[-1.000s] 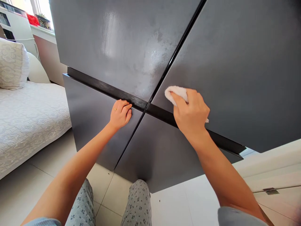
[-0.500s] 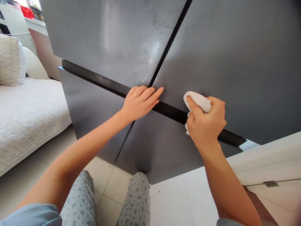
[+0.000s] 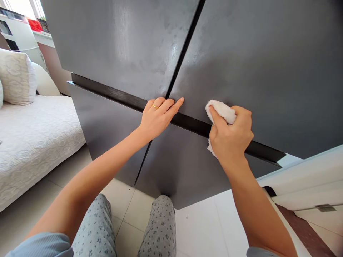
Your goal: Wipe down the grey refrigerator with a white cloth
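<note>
Both hands have slid rightward along the black rail (image 3: 107,94) of the dark steel refrigerator (image 3: 107,43) since the earlier frame. The left hand (image 3: 158,119), its grip open and flat, rests its fingertips (image 3: 177,105) on the upper door beside the centre seam. The right hand (image 3: 230,137) clenches a white terry cloth (image 3: 221,111) against the upper right door, just above the rail. Left of the refrigerator sits a white sofa (image 3: 34,139) with cushions (image 3: 17,76); below it are the person's knees (image 3: 160,228) and a tiled floor (image 3: 125,210).
</note>
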A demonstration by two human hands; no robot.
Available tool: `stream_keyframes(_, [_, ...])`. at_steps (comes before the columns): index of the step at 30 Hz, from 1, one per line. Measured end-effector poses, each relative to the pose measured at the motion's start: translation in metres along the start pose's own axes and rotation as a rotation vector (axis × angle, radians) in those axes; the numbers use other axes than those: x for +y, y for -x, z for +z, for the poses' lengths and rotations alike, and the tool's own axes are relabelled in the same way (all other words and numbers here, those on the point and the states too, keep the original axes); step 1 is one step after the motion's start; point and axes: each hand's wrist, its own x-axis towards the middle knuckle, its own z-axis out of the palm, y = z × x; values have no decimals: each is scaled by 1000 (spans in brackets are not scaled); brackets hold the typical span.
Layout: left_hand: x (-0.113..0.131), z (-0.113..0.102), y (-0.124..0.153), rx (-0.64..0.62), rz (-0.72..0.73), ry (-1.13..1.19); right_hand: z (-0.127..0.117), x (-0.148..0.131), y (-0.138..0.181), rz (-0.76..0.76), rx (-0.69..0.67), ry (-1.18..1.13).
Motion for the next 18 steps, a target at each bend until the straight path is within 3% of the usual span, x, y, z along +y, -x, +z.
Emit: stream_keyframes(18, [12,-1,4,18,25,-41,4,-2,3,-61,-34,90])
